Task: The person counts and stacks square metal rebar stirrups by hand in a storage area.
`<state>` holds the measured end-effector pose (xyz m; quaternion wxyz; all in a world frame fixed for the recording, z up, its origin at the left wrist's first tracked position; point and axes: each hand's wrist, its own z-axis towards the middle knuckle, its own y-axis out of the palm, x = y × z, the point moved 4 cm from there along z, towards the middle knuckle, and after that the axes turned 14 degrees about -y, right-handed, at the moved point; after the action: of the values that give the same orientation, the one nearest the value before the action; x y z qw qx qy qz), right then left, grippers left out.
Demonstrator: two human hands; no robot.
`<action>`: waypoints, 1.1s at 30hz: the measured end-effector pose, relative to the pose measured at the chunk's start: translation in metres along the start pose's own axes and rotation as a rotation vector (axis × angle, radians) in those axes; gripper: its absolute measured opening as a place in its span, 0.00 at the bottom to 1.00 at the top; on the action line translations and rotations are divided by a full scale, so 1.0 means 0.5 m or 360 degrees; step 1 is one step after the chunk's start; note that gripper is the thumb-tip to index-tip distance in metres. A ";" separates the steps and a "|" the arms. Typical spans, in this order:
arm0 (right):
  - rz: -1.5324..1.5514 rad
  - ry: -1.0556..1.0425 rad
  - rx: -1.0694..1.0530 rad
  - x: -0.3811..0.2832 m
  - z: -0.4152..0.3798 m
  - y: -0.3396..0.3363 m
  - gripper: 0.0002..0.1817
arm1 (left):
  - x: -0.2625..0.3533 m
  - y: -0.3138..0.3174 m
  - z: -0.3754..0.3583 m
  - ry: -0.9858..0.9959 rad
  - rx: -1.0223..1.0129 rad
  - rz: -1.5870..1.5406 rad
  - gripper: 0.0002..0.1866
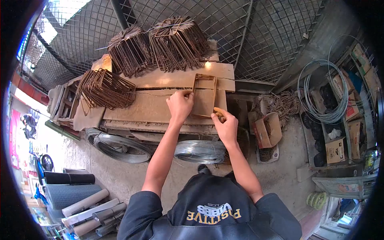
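A rectangular rusty rebar stirrup (pixel 215 94) stands over the wooden bench (pixel 156 105), its far end overlapping other thin bars in this view. My left hand (pixel 181 106) is closed at the stirrup's left side, with thumb and fingers pinched together. At the near right corner, my right hand (pixel 226 125) has its fingers curled around the bar. To the left on the bench leans a row of similar stirrups (pixel 106 89). Two bigger tied bundles sit farther back, one stirrup bundle (pixel 130 51) left of the other stirrup bundle (pixel 178 42).
Wire mesh fencing (pixel 276 36) rises behind the bench. Below its front edge lie coils of wire (pixel 200 151). A cardboard box (pixel 267 131) stands at right, near a hanging wire coil (pixel 325 92) and a crate of boxes (pixel 336 151). Mesh rolls (pixel 74 196) lie at lower left.
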<state>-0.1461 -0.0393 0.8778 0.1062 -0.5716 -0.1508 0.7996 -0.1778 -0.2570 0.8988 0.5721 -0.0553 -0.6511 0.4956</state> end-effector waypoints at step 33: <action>-0.0167 -0.0530 -0.0106 0.006 -0.003 0.000 0.09 | -0.008 0.014 -0.009 -0.0011 0.0107 0.0074 0.12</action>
<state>-0.1458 -0.0380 0.8745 0.1022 -0.4258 -0.2224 0.8711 -0.1764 -0.2532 0.8905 0.5598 -0.0495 -0.6347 0.5305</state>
